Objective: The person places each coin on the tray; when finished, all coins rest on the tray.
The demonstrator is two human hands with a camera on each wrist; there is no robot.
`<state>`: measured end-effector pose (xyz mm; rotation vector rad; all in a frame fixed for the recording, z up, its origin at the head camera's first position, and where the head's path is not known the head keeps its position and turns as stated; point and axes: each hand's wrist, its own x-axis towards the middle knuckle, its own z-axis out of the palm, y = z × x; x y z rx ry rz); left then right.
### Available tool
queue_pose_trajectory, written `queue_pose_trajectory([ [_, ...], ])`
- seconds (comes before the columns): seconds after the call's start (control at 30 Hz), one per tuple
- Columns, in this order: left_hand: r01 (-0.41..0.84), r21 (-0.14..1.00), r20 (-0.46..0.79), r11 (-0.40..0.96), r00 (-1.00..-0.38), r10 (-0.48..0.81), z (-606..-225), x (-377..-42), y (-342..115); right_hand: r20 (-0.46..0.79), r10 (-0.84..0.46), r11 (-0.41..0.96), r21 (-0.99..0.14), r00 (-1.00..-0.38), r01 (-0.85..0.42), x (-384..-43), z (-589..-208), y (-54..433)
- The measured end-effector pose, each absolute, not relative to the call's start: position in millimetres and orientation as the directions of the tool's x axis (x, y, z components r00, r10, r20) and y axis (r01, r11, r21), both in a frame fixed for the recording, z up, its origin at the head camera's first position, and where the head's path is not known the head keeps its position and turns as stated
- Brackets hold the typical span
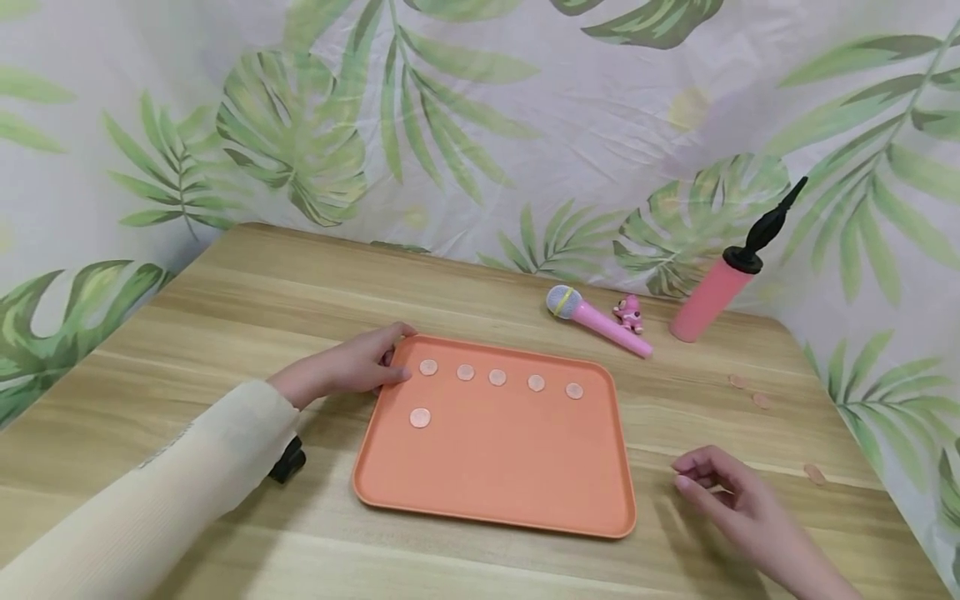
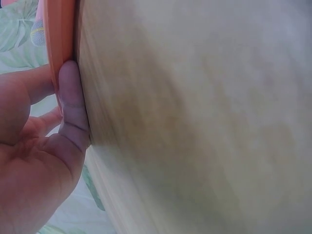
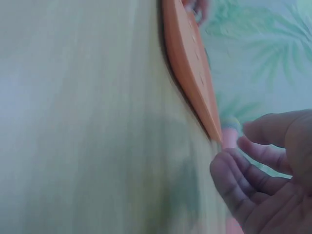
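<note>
An orange rectangular tray (image 1: pixel 517 467) lies on the table. Along its far side runs a row of several small round pale-pink discs (image 1: pixel 497 377), and a single disc (image 1: pixel 420 417) sits nearer, at the left. My left hand (image 1: pixel 367 358) holds the tray's far left corner, thumb over the rim; in the left wrist view its fingers (image 2: pixel 72 90) press against the tray's outer wall (image 2: pixel 61 34). To the right of the tray hovers my right hand (image 1: pixel 738 504), fingers loosely bent, with nothing between thumb and fingertips (image 3: pixel 222 170).
Three similar discs (image 1: pixel 813 474) lie on the wooden table (image 1: pixel 247 283) at the right. Behind the tray are a pink toy microphone (image 1: pixel 600 325), a small pink figurine (image 1: pixel 628 313) and a pink hand pump (image 1: pixel 712 300) with a black top. Leaf-patterned cloth (image 1: pixel 465 150) hangs behind.
</note>
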<state>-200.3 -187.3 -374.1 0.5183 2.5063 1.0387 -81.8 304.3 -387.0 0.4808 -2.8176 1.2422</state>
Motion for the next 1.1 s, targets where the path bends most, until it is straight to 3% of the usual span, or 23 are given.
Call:
queue_pose_trajectory([
  [0.33, 0.199, 0.745, -0.181, 0.637, -0.859, 0.48, -373, -204, -182, 0.127, -0.128, 0.789, -0.588, -0.984, -0.178, -57, -390, 362],
  [0.47, 0.195, 0.748, -0.181, 0.634, -0.86, 0.478, -374, -203, -184, 0.032, -0.034, 0.875, -0.483, -0.999, -0.045, -51, -385, 383],
  [0.6, 0.175, 0.755, -0.194, 0.633, -0.861, 0.469, -376, -203, -186, -0.075, -0.019, 0.918, -0.396, -0.997, 0.013, -50, -384, 408],
  [0.8, 0.177, 0.76, -0.182, 0.625, -0.866, 0.466, -379, -203, -189, -0.24, -0.01, 0.924, -0.374, -0.971, 0.083, -49, -397, 432],
  [1.1, 0.183, 0.764, -0.177, 0.618, -0.863, 0.473, -377, -201, -188, -0.199, -0.033, 0.913, -0.405, -0.979, 0.052, -46, -410, 440],
])
